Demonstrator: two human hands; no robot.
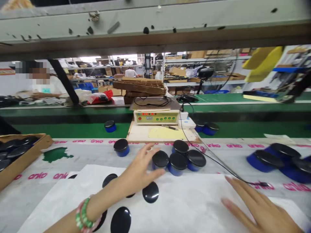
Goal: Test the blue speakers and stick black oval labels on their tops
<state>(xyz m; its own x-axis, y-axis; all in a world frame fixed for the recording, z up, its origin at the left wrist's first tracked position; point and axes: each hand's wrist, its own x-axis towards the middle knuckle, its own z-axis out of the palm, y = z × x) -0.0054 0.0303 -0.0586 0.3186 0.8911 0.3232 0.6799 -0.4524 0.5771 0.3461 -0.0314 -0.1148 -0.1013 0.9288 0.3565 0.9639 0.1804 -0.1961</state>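
My left hand [139, 170] reaches forward with fingers apart, its fingertips close to a cluster of several blue jars with black lids [178, 157]. It holds nothing. One more blue jar [121, 147] stands apart to the left of the cluster. Loose black lids [150, 192] lie on the white sheet [189, 207] under my left forearm. My right hand [259, 210] rests flat and open on the white sheet at the lower right, next to a thin black cable [218, 163].
A cardboard box of black lids [17, 155] sits at the left edge. More blue jars [279, 158] lie at the right. A tester box with lights [156, 116] and a green conveyor [73, 129] lie beyond. A person works at the far left.
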